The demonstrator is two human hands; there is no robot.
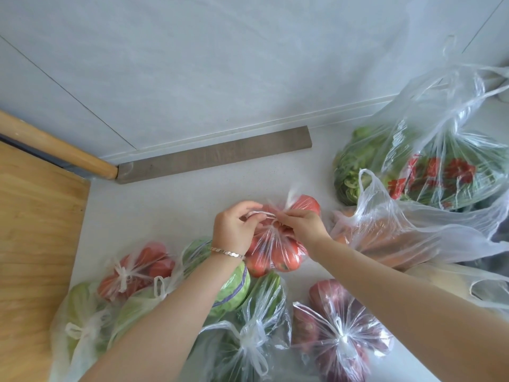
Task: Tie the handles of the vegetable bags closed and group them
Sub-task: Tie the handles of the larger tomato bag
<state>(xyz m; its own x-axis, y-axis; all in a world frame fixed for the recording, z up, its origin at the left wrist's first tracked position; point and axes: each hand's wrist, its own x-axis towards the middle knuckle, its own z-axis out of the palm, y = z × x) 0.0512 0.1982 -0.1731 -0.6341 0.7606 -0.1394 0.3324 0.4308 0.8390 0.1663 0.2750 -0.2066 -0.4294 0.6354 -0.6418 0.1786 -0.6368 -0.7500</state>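
Pinching the handles of the tomato bag with curled fingers, the left hand sat at the bag's ten o'clock and the right hand at its two o'clock. The bag lay mid-counter, with tied bags at its six o'clock.

On the surface a bag of tomatoes lies in the middle, a bag of carrots just right of it, a bag of greens behind that, a wooden board far left, and a cabbage in front.
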